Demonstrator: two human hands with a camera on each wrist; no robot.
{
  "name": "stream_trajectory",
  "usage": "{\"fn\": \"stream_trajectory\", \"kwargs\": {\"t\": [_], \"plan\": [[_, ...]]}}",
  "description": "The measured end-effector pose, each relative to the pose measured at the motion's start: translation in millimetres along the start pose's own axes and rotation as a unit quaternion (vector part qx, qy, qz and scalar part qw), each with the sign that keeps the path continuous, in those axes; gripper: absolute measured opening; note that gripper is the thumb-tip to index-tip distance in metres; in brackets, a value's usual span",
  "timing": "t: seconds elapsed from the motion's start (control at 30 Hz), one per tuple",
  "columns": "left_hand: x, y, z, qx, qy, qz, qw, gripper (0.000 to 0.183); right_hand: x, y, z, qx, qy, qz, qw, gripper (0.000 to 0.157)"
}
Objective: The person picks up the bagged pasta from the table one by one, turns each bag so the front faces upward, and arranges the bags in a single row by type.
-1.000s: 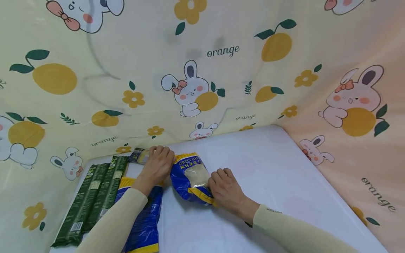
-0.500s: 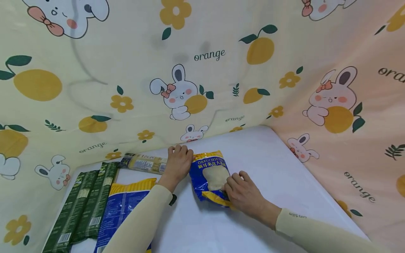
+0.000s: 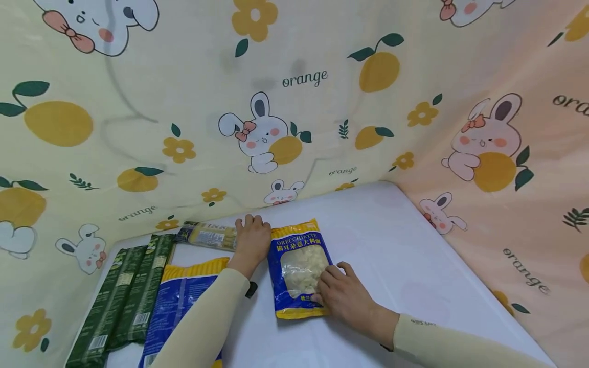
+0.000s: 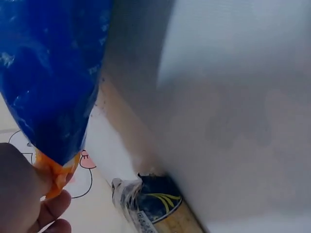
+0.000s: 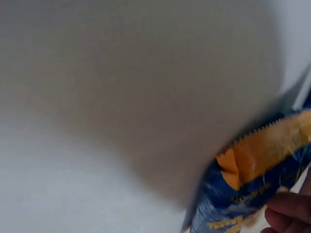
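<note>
A blue-and-yellow bag of orecchiette pasta (image 3: 301, 268), its clear window facing up, is in the middle of the head view. My left hand (image 3: 252, 244) is at its upper left corner; in the left wrist view thumb and fingers pinch the bag's orange edge (image 4: 59, 177). On the lower right side, my right hand (image 3: 347, 299) grips the bag's edge with curled fingers, the thumb over its front. The right wrist view shows those fingertips (image 5: 289, 206) against the bag near its yellow sealed end (image 5: 272, 145).
Left of the bag lie two long green packs (image 3: 138, 296) and another blue-and-yellow bag (image 3: 184, 291), partly under my left sleeve. Behind them lies a clear pack with a dark blue end (image 3: 207, 235). A printed curtain (image 3: 207, 92) borders the white table (image 3: 368, 225).
The orecchiette bag, tilted and bunched before, now lies flatter with its whole front showing. Both hands first shifted right in the view with it, then slightly back left.
</note>
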State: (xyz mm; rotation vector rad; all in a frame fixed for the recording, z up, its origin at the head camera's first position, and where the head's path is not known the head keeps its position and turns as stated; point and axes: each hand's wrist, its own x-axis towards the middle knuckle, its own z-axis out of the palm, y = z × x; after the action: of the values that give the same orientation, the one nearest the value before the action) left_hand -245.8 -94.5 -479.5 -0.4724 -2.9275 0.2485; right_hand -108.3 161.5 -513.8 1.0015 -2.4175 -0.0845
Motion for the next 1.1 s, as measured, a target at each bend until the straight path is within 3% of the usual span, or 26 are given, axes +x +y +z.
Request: {"fn": "stream_trajectory", "kwargs": {"t": [0.2, 0.33, 0.47, 0.6, 0.73, 0.83, 1.1], "plan": [[-0.8, 6.2, -2.8, -0.011, 0.001, -0.022, 0.9997, 0.026, 3.6, 1.6, -1.6, -0.009, -0.03, 0.007, 0.999, 0.041], [-11.7, 11.9, -13.9, -0.051, 0.021, 0.03, 0.998, 0.029, 6.7, 5.4, -4.0, 0.013, -0.034, 0.039, 0.999, 0.041], [-36.5, 17.4, -27.6, -0.084, -0.032, 0.119, 0.9889, 0.056, 13.5, 10.1, -5.2, 0.029, -0.063, 0.089, 0.994, 0.042], [-65.8, 18.7, -30.0, -0.093, -0.111, 0.171, 0.9747, 0.093, 23.6, 7.7, -2.8, 0.045, -0.151, 0.125, 0.98, 0.07], [-89.7, 15.2, -23.6, -0.085, -0.154, 0.171, 0.9694, 0.118, 33.8, -1.6, 2.4, 0.052, -0.214, 0.092, 0.971, 0.077], [-100.7, 13.3, -17.9, -0.091, -0.171, 0.16, 0.968, 0.126, 37.5, -7.5, 6.6, 0.041, -0.23, 0.082, 0.969, 0.078], [-104.3, 20.0, -3.1, -0.126, -0.16, 0.167, 0.9648, 0.129, 33.3, -1.9, 9.2, 0.041, -0.24, 0.113, 0.963, 0.085]]}}
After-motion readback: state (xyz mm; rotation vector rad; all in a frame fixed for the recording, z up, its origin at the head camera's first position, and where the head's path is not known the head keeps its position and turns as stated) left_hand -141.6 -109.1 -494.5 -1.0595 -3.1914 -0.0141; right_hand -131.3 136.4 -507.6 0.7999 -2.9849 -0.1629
